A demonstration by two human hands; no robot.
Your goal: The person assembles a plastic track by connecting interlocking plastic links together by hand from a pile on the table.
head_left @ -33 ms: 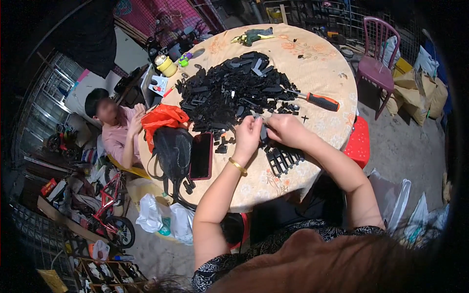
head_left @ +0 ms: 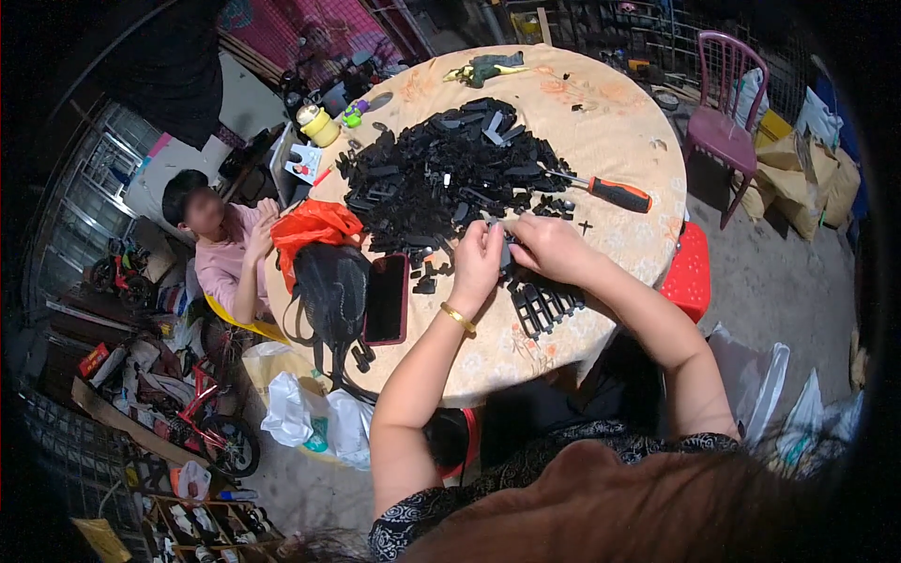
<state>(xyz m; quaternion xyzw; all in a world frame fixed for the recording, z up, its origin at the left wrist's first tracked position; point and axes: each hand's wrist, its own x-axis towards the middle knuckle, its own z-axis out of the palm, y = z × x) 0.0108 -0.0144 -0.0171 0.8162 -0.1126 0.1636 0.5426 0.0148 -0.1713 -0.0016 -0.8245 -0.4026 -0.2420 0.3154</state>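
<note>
At the near side of the round table, my left hand [head_left: 477, 263] and my right hand [head_left: 554, 249] meet, both with fingers closed on a small dark grey plastic piece [head_left: 505, 255]. My fingers hide much of that piece. Just below my right hand lies a row of black slotted parts [head_left: 542, 308], side by side on the tablecloth. Beyond my hands spreads a large heap of black plastic parts [head_left: 441, 169]. Several loose black bits [head_left: 430, 280] lie left of my left wrist.
A screwdriver [head_left: 615, 194] with an orange and black handle lies right of the heap. A phone [head_left: 385, 300], a black mesh bag [head_left: 330, 291] and a red plastic bag [head_left: 314, 230] are at the left. Another person [head_left: 225, 239] sits beyond them. A purple chair [head_left: 723, 136] stands at the right.
My right hand has shifted very slightly away from me. Both hands stay on the small grey piece, and the things on the table lie where they were.
</note>
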